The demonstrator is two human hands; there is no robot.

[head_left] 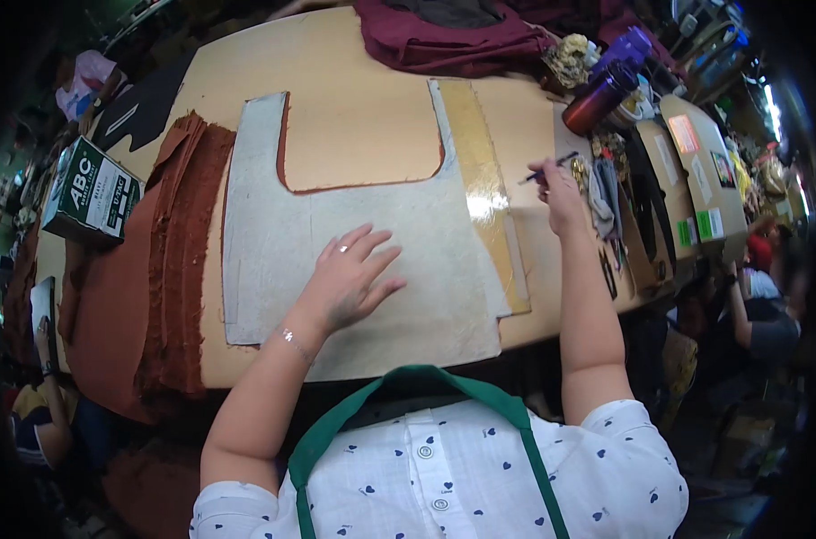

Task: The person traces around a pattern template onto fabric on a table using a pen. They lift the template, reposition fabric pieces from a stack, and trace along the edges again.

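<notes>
Fingers of our right hand [559,193] are closely pinching a dark pen-like tool [532,178], and we are holding it just right of a shiny yellow strip [478,157]. Our left hand [339,292] is reaching over the lower middle of a pale sheet [372,211], its fingers spreading loosely and gripping nothing; we cannot tell whether they are touching it. The sheet is lying flat in front of us, its near edge reaching the front edge of the bench [264,58]. Its far side is opening into a deep U-shaped cutout, bench surface showing inside and rust-coloured edging [281,157] lining the curve. The yellow strip is running along the sheet's right side, and a band of bench is leaving room between it and a grey cloth [599,198]. Leftward, a narrowing wedge of bench is separating the sheet from rust-coloured layers [179,269], and a green box [92,193] is standing beyond them. Maroon cloth [408,49] is bordering the far edge.
</notes>
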